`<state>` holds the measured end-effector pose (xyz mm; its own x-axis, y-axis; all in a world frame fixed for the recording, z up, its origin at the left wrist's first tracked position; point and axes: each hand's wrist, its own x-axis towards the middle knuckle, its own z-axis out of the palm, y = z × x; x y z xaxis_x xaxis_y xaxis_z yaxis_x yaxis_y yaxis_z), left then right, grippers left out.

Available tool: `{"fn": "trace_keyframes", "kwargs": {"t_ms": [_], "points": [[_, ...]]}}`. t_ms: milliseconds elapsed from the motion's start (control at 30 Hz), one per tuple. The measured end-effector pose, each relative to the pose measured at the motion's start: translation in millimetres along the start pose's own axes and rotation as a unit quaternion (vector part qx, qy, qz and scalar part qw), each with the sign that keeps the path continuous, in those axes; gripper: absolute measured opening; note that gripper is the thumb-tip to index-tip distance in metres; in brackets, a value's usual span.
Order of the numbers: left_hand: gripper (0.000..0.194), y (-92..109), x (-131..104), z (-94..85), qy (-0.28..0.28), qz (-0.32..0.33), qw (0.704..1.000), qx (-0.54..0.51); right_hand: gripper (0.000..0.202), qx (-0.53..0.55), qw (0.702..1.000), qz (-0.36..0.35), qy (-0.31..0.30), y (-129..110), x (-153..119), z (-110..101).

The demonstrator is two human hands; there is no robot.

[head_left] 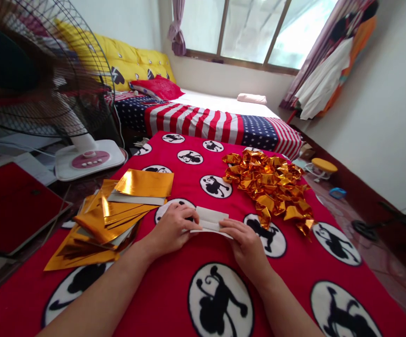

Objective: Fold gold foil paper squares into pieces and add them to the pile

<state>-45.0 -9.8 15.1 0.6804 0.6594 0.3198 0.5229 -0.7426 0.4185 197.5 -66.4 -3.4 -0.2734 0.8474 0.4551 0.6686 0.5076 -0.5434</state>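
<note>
Between my two hands lies a sheet of paper, its white side up and its near edge curled upward in a fold. My left hand pinches the left end of that edge, while my right hand grips the right end with fingers closed. Left of my hands is a loose stack of flat gold foil sheets, some showing white backs. A heap of folded gold foil pieces sits to the right, beyond my right hand.
A red cloth with monkey prints covers the surface under my hands. An electric fan stands at the left, beside a dark red board. Behind is a bed with a flag-patterned cover. A yellow stool is at the right.
</note>
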Motion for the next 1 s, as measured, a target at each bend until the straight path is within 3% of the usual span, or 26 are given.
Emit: {"fn": "trace_keyframes", "kwargs": {"t_ms": [233,433,767,1000], "points": [[0.013,-3.5,1.1,1.9,0.018,-0.012,0.998,-0.061,0.013,0.074,0.995,0.053,0.030,-9.6,-0.4,-3.6],[0.022,-7.9,2.5,-2.4,0.020,-0.047,0.988,-0.148,0.014,0.110,0.981,0.149,0.056,-10.9,-2.7,1.5],[0.022,-1.1,5.7,8.1,0.081,-0.163,0.972,-0.148,0.016,0.073,0.970,0.223,0.060,-9.7,2.7,5.9],[0.019,2.1,9.5,13.6,0.111,-0.193,0.967,-0.120,0.012,0.075,0.965,0.242,0.062,-9.6,2.3,9.5]]}}
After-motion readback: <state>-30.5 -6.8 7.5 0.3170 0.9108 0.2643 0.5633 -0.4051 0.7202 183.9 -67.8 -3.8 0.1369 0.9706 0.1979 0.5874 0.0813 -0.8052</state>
